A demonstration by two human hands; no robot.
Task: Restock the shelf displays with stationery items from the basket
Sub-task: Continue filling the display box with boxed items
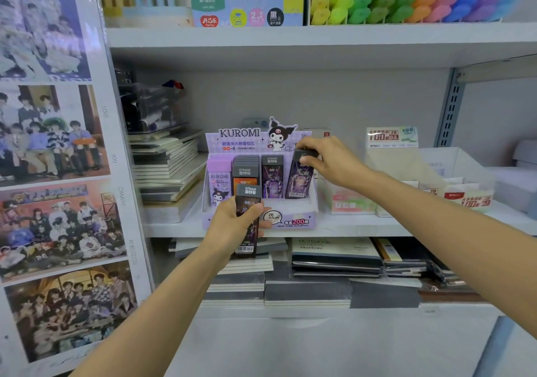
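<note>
Purple cardboard display box [292, 222] sits on the white metal shelf [377, 227]. The right hand [328, 158] pinches the grey top of a tall dark purple pencil-lead case [300, 183]. That case leans in the last slot on the right of the box. The left hand [232, 227] wraps round a second dark case [247, 199] just in front of the box. This looks like the putting-in step. Next, the leaning case needs a push down to stand straight. Then the second case needs a slot.
</note>
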